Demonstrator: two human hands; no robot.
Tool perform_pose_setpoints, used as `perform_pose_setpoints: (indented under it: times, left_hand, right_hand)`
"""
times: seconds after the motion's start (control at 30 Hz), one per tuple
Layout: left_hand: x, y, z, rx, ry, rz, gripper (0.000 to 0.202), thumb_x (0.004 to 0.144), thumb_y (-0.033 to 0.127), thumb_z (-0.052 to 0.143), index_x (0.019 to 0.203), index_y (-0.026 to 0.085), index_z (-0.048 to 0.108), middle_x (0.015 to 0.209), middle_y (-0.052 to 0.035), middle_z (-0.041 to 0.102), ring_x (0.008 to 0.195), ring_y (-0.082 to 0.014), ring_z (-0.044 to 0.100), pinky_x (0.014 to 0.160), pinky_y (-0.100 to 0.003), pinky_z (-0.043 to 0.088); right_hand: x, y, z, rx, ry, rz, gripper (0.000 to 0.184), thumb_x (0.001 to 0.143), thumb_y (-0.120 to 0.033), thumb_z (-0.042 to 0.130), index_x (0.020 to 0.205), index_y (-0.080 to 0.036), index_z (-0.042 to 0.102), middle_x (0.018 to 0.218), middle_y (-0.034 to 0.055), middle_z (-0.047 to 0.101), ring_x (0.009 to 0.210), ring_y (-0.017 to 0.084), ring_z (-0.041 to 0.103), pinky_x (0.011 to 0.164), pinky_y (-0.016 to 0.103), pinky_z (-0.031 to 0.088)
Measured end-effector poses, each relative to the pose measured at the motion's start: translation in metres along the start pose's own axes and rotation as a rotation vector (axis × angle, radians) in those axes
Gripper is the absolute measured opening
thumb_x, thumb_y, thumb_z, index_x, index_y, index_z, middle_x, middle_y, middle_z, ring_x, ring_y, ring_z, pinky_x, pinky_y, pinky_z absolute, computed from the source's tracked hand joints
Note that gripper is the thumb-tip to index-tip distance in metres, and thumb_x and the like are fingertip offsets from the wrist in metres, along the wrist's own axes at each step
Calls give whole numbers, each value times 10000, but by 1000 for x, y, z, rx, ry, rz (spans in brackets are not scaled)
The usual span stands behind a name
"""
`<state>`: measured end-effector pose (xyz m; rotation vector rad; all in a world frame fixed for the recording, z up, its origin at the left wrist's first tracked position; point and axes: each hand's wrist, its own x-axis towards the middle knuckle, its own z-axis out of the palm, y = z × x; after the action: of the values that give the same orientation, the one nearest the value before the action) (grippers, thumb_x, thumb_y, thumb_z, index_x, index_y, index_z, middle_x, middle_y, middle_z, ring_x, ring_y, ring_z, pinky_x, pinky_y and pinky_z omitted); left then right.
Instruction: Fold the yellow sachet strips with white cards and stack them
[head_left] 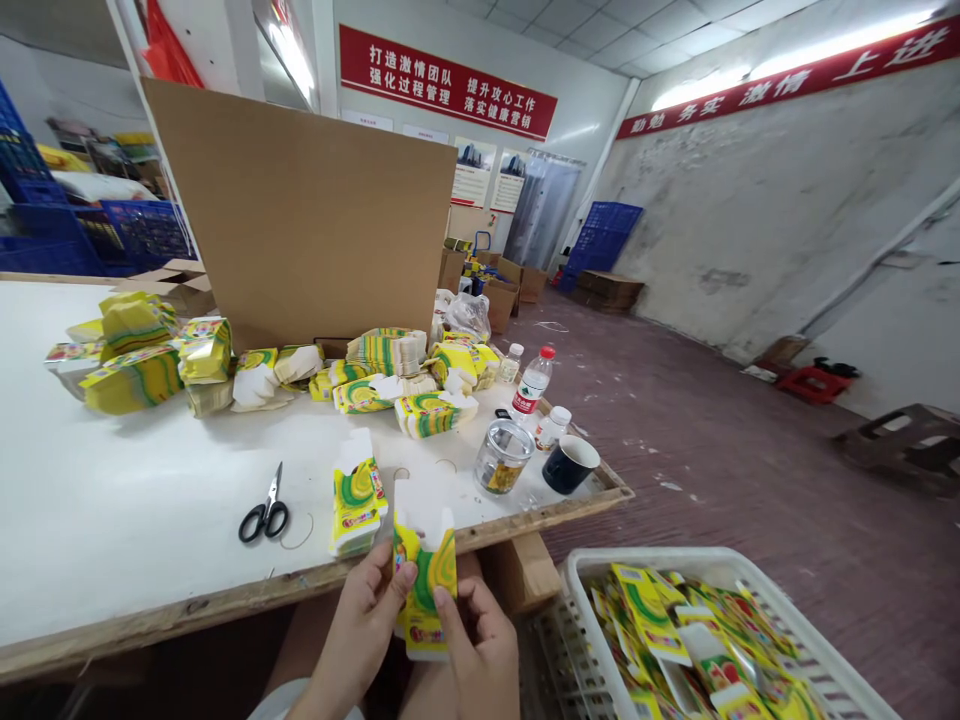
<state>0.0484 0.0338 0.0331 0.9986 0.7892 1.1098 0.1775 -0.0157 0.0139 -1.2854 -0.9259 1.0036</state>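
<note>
A flat yellow-and-green printed carton [426, 575] with white flaps at its top is held upright in front of the table edge. My left hand [367, 615] pinches its left side, thumb on the front face. My right hand [476, 635] grips the lower right side, thumb also on the front. Just left of the carton, a small stack of like cartons [358, 500] lies on the white table [172, 470]. A pair of scissors [268, 508] with black handles rests farther left.
Bundles of cartons [390, 355] line the table's back before a large cardboard sheet [315, 220]. A clear jar [504, 458], a dark mug [570, 465] and a water bottle [531, 388] stand at the right corner. A white basket [660, 556] of cartons is at lower right.
</note>
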Motion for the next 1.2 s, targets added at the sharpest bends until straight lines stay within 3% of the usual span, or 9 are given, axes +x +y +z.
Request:
perform_pose_setpoints:
  times: [0.17, 0.27, 0.33, 0.53, 0.63, 0.73, 0.87, 1.03, 1.2]
  left_hand:
    - [-6, 6, -6, 106, -77, 34, 650, 894, 350, 655, 1412, 259, 273, 1127, -128, 740, 1066, -284, 699, 931, -408, 540]
    - [-8, 17, -10, 119, -216, 25, 646, 919, 336, 620, 1450, 271, 258, 1183, -138, 713, 1138, -282, 658, 992, -410, 490]
    - [-9, 24, -11, 81, -304, -12, 599, 916, 336, 629, 1431, 287, 327, 1195, -121, 707, 1130, -270, 656, 965, -382, 494]
    - [-11, 28, -9, -115, -490, -137, 410, 817, 317, 765, 1157, 261, 543, 996, -52, 738, 908, -212, 706, 793, -297, 511]
    - [-12, 24, -9, -103, -464, -144, 586, 817, 330, 766, 1299, 294, 434, 1012, -58, 731, 895, -217, 710, 776, -309, 516]
    - [-11, 24, -10, -51, -443, -139, 783, 843, 342, 735, 1461, 315, 254, 1086, -90, 727, 948, -247, 711, 826, -361, 524]
    - [-5, 23, -11, 75, -426, -71, 535, 869, 343, 693, 1356, 258, 489, 1198, -116, 705, 1053, -273, 683, 882, -358, 526]
    - [-1, 19, -10, 296, -300, 33, 426, 915, 316, 615, 1330, 246, 548, 1298, -120, 659, 1075, -259, 673, 901, -331, 533]
    - [-3, 24, -9, 185, -405, 11, 468, 934, 293, 587, 1390, 255, 490, 1292, -130, 666, 1184, -282, 624, 1031, -422, 462]
  right_hand:
    - [2, -11, -3, -91, 31, -171, 256, 837, -402, 707, 1005, -210, 689, 920, 64, 742, 811, 234, 699, 729, 300, 568]
    - [4, -20, -7, 7, -44, -207, 466, 882, -386, 665, 1314, -251, 556, 1232, 118, 674, 1092, 269, 658, 916, 376, 539]
    - [5, -25, -12, 61, -138, -169, 493, 908, -395, 634, 1366, -261, 510, 1255, 126, 657, 1110, 271, 647, 942, 401, 523]
    - [13, -33, -26, 13, -281, -111, 223, 919, -435, 610, 964, -220, 652, 809, 30, 639, 716, 180, 604, 635, 254, 492]
    - [15, -34, -24, -79, -222, -163, 275, 925, -434, 596, 793, -198, 644, 715, 4, 581, 645, 152, 549, 589, 228, 452]
    - [16, -32, -21, -61, -84, -200, 228, 887, -440, 648, 906, -213, 662, 820, 41, 676, 761, 194, 637, 690, 265, 513]
    - [18, -36, -25, 31, 151, -136, 372, 844, -547, 664, 1044, -233, 659, 985, 102, 745, 910, 258, 694, 785, 342, 551]
    - [20, -39, -27, 32, -156, 22, 458, 811, -516, 713, 1133, -193, 668, 935, 106, 772, 812, 261, 707, 708, 344, 551]
    - [24, -27, -22, -162, -147, -61, 440, 851, -396, 678, 1225, -185, 580, 802, 52, 768, 706, 213, 690, 638, 281, 507]
